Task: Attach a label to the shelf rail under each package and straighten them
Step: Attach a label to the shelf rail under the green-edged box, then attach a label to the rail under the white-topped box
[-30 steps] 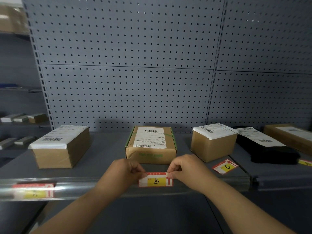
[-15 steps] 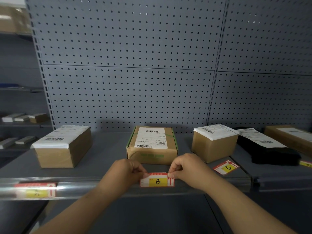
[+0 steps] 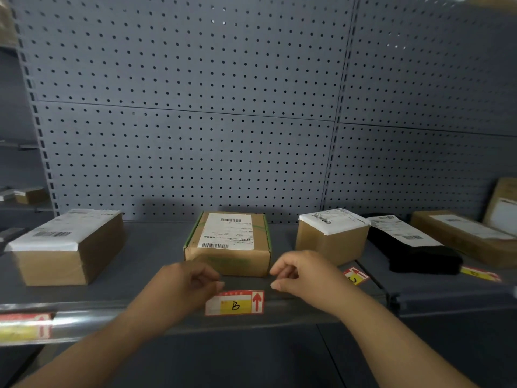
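label c (image 3: 355, 276) lay tilted just right of the right hand (image 3: 302, 275), beyond the left hand (image 3: 184, 287); both grips loose, empty.

place: parcel storeroom | evidence: grey pegboard shelving (image 3: 195, 152); parcels with shipping labels (image 3: 228, 242); lettered rail labels (image 3: 235, 303)

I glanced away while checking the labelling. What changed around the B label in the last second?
Both hands let go of the B label: the left hand and right hand drew up and apart, fingers loosely curled, holding nothing. The label sits on the shelf rail below the middle box. Boxes and the C label stayed put.
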The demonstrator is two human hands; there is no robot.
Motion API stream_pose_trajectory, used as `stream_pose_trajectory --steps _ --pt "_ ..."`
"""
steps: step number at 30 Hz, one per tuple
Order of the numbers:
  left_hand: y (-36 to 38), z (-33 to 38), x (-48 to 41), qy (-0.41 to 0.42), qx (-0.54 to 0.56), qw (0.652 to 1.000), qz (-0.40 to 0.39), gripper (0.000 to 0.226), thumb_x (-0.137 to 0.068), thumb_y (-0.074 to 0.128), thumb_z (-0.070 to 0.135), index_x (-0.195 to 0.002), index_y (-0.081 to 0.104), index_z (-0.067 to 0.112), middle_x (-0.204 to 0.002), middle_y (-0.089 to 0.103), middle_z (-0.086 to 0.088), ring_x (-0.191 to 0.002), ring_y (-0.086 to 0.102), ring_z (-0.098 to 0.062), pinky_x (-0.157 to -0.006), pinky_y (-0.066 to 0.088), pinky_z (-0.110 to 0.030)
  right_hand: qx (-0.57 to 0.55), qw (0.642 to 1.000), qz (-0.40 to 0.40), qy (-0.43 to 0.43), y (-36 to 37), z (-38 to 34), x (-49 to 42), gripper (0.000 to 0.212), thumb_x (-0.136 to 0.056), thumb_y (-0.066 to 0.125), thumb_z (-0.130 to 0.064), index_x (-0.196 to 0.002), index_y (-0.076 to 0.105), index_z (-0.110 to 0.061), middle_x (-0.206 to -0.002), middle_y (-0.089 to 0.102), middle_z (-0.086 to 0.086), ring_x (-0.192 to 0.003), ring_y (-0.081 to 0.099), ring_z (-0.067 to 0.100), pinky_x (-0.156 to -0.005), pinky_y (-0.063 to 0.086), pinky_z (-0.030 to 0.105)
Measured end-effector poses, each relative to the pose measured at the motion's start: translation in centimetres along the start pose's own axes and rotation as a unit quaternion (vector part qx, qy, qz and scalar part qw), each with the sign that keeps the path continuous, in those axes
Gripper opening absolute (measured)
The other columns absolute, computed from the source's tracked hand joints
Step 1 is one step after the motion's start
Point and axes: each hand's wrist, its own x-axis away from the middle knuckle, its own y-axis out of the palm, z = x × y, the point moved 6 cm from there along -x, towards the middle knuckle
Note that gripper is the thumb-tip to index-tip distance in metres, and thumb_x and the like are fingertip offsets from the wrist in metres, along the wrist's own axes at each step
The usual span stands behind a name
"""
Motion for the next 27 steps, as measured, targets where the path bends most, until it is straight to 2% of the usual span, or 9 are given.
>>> stream_pose_trajectory --steps 3,6,10,12,14,16,21,24,27 --pt "-0.1 2.3 -0.5 0.043 -0.027 0.998 0.028 0.011 -0.077 0.067 0.032 -0.079 0.060 0.041 -0.081 0.060 0.024 -0.078 0.057 0.010 -0.060 0.041 -0.003 -0.006 0.999 0.035 0.024 -3.0 2.0 0.8 0.013 -0.083 0.072 -0.021 -0.095 0.068 -0.023 -0.075 0.057 -0.017 -0.066 0.055 -0.006 -0.062 0.040 0.008" --pt "1.7 5.3 -1.2 0.085 -0.055 0.994 0.035 0.009 -0.078 0.066 0.036 -0.087 0.063 0.036 -0.085 0.056 0.025 -0.083 0.053 0.011 -0.069 0.039 -0.007 0.016 0.996 0.045 0.071 -5.4 5.0 1.7 0.009 -0.083 0.071 -0.020 -0.089 0.066 -0.023 -0.077 0.057 -0.015 -0.062 0.056 -0.004 -0.052 0.042 0.006" --pt "5.1 8.8 -2.5 0.130 -0.082 0.988 0.025 0.020 -0.080 0.062 0.042 -0.096 0.064 0.030 -0.094 0.062 0.018 -0.086 0.055 0.006 -0.077 0.044 -0.011 0.123 0.984 0.038 0.126 -8.0 8.6 2.3 0.022 -0.084 0.069 -0.024 -0.104 0.068 -0.016 -0.093 0.058 -0.006 -0.097 0.061 0.011 -0.082 0.049 0.023" --pt "6.9 10.1 -3.1 0.139 -0.103 0.985 0.008 0.027 -0.081 0.058 0.046 -0.102 0.061 0.029 -0.102 0.062 0.013 -0.093 0.054 -0.002 -0.082 0.043 -0.018 0.159 0.974 0.010 0.160 -8.5 10.5 2.2 0.023 -0.085 0.068 -0.027 -0.101 0.070 -0.011 -0.099 0.063 0.002 -0.100 0.061 0.018 -0.087 0.051 0.032" --pt "8.6 11.3 -3.7 0.143 -0.131 0.981 -0.001 0.031 -0.083 0.054 0.049 -0.106 0.058 0.029 -0.107 0.059 0.013 -0.096 0.052 -0.004 -0.080 0.039 -0.017 0.177 0.966 -0.022 0.189 -8.6 12.4 1.9 0.027 -0.084 0.068 -0.031 -0.083 0.068 -0.004 -0.086 0.063 0.010 -0.084 0.061 0.021 -0.072 0.050 0.034" --pt "9.8 12.1 -4.1 0.138 -0.143 0.980 -0.005 0.032 -0.084 0.051 0.051 -0.107 0.058 0.030 -0.109 0.059 0.013 -0.098 0.053 -0.005 -0.081 0.040 -0.018 0.179 0.961 -0.044 0.207 -8.4 14.0 1.7 0.033 -0.082 0.068 -0.037 -0.068 0.059 -0.008 -0.068 0.050 0.006 -0.068 0.051 0.017 -0.055 0.036 0.029" --pt "12.1 13.1 -5.1 0.121 -0.145 0.982 -0.019 0.026 -0.085 0.049 0.050 -0.100 0.059 0.031 -0.103 0.060 0.011 -0.093 0.055 -0.005 -0.085 0.047 -0.027 0.156 0.964 -0.076 0.202 -7.6 15.9 1.1 0.049 -0.079 0.068 -0.049 -0.103 0.065 -0.006 -0.095 0.062 0.008 -0.085 0.056 0.017 -0.066 0.042 0.030" --pt "12.8 13.2 -5.6 0.107 -0.151 0.983 -0.018 0.025 -0.085 0.048 0.049 -0.099 0.060 0.032 -0.101 0.060 0.012 -0.091 0.055 -0.005 -0.083 0.048 -0.028 0.153 0.968 -0.088 0.178 -7.2 16.2 0.6 0.051 -0.078 0.068 -0.051 -0.103 0.066 -0.007 -0.097 0.063 0.008 -0.089 0.059 0.020 -0.062 0.042 0.029" --pt "13.2 13.2 -5.9 0.094 -0.155 0.983 -0.011 0.025 -0.085 0.049 0.048 -0.099 0.061 0.031 -0.100 0.061 0.014 -0.091 0.056 -0.006 -0.081 0.047 -0.026 0.141 0.974 -0.092 0.152 -7.1 16.5 0.2 0.050 -0.078 0.069 -0.048 -0.109 0.067 -0.009 -0.111 0.065 0.008 -0.101 0.061 0.022 -0.081 0.049 0.031"
